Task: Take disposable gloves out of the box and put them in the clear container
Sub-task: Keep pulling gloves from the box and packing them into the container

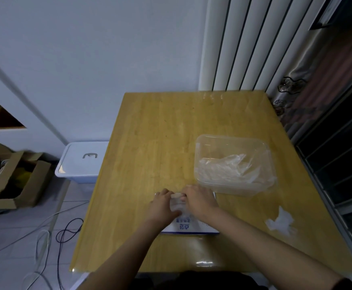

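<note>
- The left hand (162,203) and right hand (198,200) are curled over the box (188,227), a glove (176,203) pinched between them.
- Other gloves (225,168) are already piled in the clear container (233,189) beyond the box; more is judged left.

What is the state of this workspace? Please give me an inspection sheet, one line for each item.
Surface: wooden table, glossy, glare near its front edge.
Job's things: glove box lies flat near the front edge, partly under the hands; clear container stands right of it, farther back, open, with a heap of gloves inside.
Clutter: crumpled white piece lies loose right of the box; cannot tell what it is.
Grippers: left hand and right hand both pinch one glove above the box.
Cables: several cables loop on the floor left of the table.
Surroundings: white lidded bin and cardboard box on the floor at left; radiator and curtain behind.
</note>
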A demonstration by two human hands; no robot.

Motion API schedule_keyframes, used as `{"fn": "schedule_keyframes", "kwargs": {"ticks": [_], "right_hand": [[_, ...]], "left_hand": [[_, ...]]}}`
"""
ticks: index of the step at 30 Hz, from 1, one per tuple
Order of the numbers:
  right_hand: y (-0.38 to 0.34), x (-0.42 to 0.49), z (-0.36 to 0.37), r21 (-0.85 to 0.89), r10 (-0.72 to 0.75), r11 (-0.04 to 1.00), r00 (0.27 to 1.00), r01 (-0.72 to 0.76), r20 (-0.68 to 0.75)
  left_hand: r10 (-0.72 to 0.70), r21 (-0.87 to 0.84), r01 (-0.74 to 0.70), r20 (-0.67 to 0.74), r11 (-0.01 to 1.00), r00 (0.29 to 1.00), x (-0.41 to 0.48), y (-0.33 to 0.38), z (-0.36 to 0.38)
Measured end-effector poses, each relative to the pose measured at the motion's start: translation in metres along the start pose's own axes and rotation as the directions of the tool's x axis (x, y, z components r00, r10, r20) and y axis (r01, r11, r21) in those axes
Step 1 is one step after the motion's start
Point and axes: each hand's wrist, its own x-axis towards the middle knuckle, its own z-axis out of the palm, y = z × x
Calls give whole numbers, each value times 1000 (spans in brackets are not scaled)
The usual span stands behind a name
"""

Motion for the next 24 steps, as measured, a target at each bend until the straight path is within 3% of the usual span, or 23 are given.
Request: {"fn": "schedule_keyframes", "kwargs": {"ticks": [12, 19, 24], "right_hand": [[16, -17, -31, 136, 72, 990, 981, -48, -179], [19, -18, -20, 131, 41, 990, 998, -47, 48], [13, -8, -17, -44, 37, 999, 990, -31, 138]], "left_hand": [[-10, 147, 8, 17, 989, 1000, 4, 8, -7], [40, 228, -54, 68, 972, 997, 1, 13, -1], [135, 145, -144, 68, 979, 988, 2, 17, 2]]}}
